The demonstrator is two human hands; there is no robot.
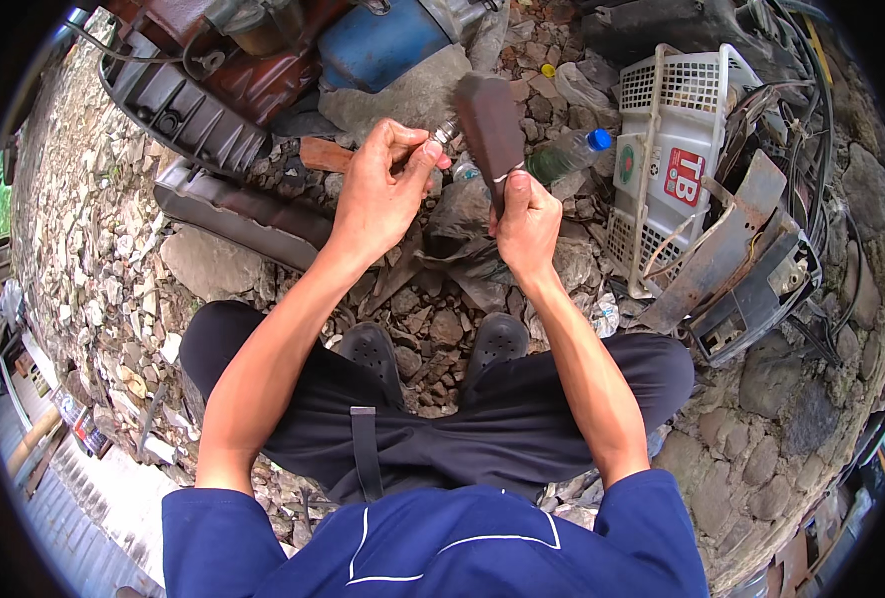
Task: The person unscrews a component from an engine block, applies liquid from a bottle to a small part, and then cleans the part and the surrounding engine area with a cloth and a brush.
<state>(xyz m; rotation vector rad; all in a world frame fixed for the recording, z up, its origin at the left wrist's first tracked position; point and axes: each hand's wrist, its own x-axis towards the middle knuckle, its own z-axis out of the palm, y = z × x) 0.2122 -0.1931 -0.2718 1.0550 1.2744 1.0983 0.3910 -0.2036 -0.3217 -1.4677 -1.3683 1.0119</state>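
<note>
Pinched between the thumb and fingertips of my left hand is a small metal spark plug, its tip pointing toward a brush. My right hand grips the handle of that brush, which has a dark brown back. Its short bristles face left, close to the plug; I cannot tell whether they touch it. Behind my right hand lies a clear plastic bottle with a blue cap and greenish liquid. A piece of red brick is on the ground beyond my left wrist.
At right stands a white plastic crate with cables and bent metal parts beside it. Far left are a dark ribbed engine part, a long metal cover and a blue cylinder. Loose stones cover the ground around my shoes.
</note>
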